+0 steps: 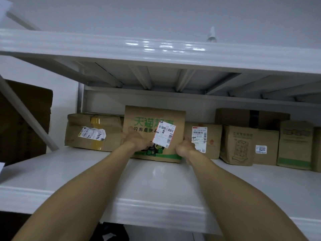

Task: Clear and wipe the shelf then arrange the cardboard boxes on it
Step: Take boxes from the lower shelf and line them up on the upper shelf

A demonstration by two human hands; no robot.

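Glossy white metal shelf [156, 180]; matt brown cardboard boxes [239, 145], one creased, with paper labels [199, 136]

Bare forearms [97, 180] (long, slim), left hand [134, 139], right hand [185, 148]

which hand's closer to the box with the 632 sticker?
Right. The right hand is at the right edge of the green-printed box, well left of the 632 box. The left hand is on the green-printed box's front, farther left still.
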